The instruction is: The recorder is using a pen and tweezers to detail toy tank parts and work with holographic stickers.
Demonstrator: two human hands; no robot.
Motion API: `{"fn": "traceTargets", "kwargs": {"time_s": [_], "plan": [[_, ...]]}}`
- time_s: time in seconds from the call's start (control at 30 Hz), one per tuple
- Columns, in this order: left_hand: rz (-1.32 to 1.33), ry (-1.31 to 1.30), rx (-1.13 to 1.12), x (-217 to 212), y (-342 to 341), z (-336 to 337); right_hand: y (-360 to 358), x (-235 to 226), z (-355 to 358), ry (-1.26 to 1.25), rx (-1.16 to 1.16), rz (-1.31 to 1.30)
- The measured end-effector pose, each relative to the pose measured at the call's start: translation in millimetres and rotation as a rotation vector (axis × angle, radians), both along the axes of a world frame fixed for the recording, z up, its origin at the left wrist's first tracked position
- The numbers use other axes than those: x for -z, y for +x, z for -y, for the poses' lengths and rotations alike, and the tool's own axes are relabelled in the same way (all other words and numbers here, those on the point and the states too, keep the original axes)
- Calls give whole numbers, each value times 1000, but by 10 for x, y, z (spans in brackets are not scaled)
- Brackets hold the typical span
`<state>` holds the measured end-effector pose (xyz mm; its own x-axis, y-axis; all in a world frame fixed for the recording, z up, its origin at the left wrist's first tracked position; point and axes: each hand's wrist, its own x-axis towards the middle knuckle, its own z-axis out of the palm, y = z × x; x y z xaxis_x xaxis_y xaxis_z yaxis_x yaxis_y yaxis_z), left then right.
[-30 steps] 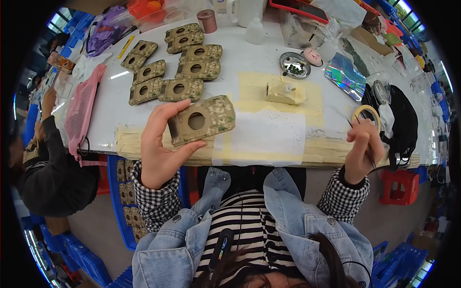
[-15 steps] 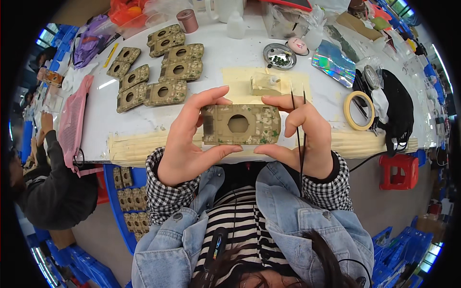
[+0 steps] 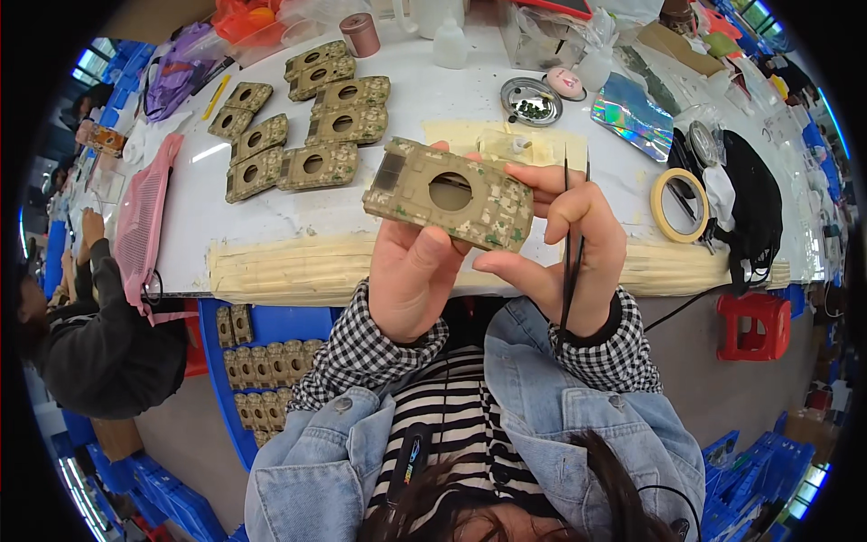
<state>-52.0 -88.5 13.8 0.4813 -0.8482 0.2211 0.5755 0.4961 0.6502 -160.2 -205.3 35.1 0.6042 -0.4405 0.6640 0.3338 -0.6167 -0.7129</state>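
Note:
A camouflage-painted toy tank hull (image 3: 497,203) with a round opening is held tilted above the table's near edge. My left hand (image 3: 408,287) grips it from below, thumb along the lower edge and the other fingers mostly hidden behind. My right hand (image 3: 598,242) is at the hull's right end, a fingertip at its upper right edge and the thumb just below it. Black tweezers (image 3: 570,280) are tucked in this hand, points upward. Beyond the hull, a small clear container (image 3: 502,144) sits on yellowish paper, partly covered.
Several similar hulls (image 3: 347,124) lie at the left of the table. A metal dish (image 3: 547,93) with small dark green bits, a tape roll (image 3: 662,222) and a holographic pouch (image 3: 632,117) are to the right. More hulls fill a blue tray (image 3: 224,397) below. A co-worker's arm (image 3: 99,280) is far left.
The hull has turned from level to tilted, its left end raised. My left hand has shifted right and now holds it from underneath. My right hand's grip on it has loosened.

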Motion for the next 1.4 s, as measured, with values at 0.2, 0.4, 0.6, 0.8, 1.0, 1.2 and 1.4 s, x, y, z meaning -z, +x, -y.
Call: {"fn": "traceTargets", "kwargs": {"time_s": [0.2,0.4,0.6,0.8,1.0,1.2,1.4], "plan": [[-460,-134,239,53,81,-1,-107,-25,56,67,-99,68],[-645,-242,358,49,90,12,-187,51,106,-15,-8,30],[-654,-194,345,41,124,-20,-198,9,166,-130,184,-75],[-799,-250,379,83,199,-80,-102,-133,361,-288,326,-146],[-837,-271,437,153,255,-50,80,11,642,-479,464,-222],[-860,-257,424,157,271,-26,157,102,682,-513,452,-272],[-897,-255,435,181,270,-16,201,107,669,-522,428,-279]]}}
